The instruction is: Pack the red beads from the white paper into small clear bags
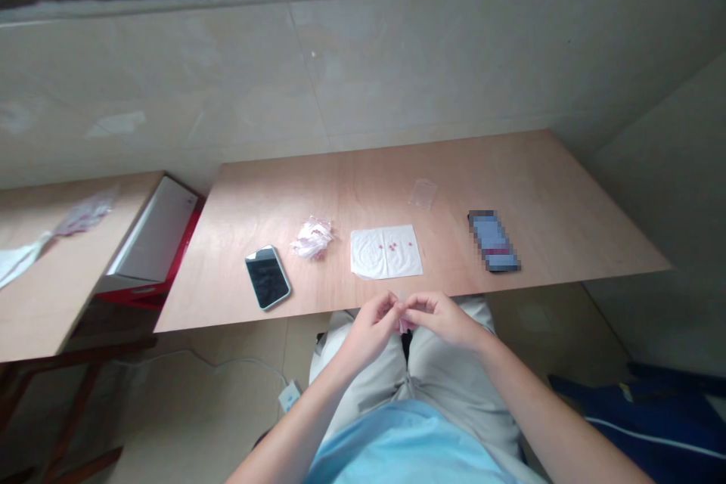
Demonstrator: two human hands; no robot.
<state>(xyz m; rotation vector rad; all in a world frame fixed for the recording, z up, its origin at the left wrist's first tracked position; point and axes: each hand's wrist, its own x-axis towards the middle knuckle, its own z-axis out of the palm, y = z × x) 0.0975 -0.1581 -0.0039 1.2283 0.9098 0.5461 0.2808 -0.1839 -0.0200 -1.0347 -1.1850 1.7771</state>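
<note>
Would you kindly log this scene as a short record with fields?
left hand: pinching a small pink item, below the table edge
right hand: pinching the same item
white sheet: flat on the table, red bits on it
crumpled packets: left of the sheet
dark phone: near edge, screen off
second phone: right of the sheet

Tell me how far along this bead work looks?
A few small red pieces already lie on the white sheet. The left hand and right hand meet just below the table edge, pinching something small and pinkish between them. A pile of little pink-and-clear packets waits beside a dark phone.
</note>
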